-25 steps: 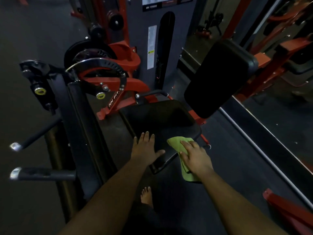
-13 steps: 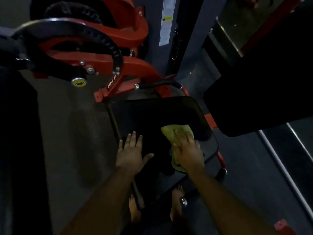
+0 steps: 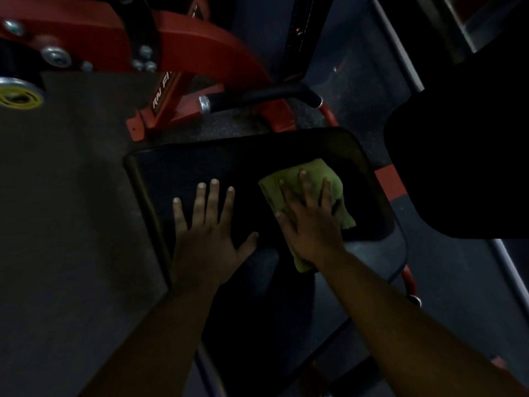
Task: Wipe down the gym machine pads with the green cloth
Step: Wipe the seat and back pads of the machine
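The light is dim, and much of what we see is lost in shadow. The back pad [image 3: 458, 167] at the right is a black mass cut off by the frame's edge, and we cannot make out its surface detail. The red frame [image 3: 200, 44] of the machine runs out of view at the top and left, and a yellow-ringed knob [image 3: 17, 97] is cropped at the left edge. The near part of the seat pad [image 3: 229, 161] fades into darkness below our wrists, so we cannot tell where it ends.

We count two hands, one green cloth, two pads, and one black handle [image 3: 257, 97] lying just beyond the seat pad's far edge.

Our left hand [image 3: 209, 233] lies flat on the seat pad, fingers [image 3: 213, 196] straight and spread, grasping nothing. Our right hand [image 3: 309, 224] presses flat on the green cloth [image 3: 303, 173], fingers extended over it rather than curled round it. The cloth sits on the right half of the seat pad, bunched, with one end trailing back under the wrist and another corner showing to the right of the hand.

Bare pad shows beyond both hands up to the far edge, and between the two hands. The cloth lies near the pad's right edge, with the back pad close beyond it. Dark floor [image 3: 71, 224] lies open to the left.
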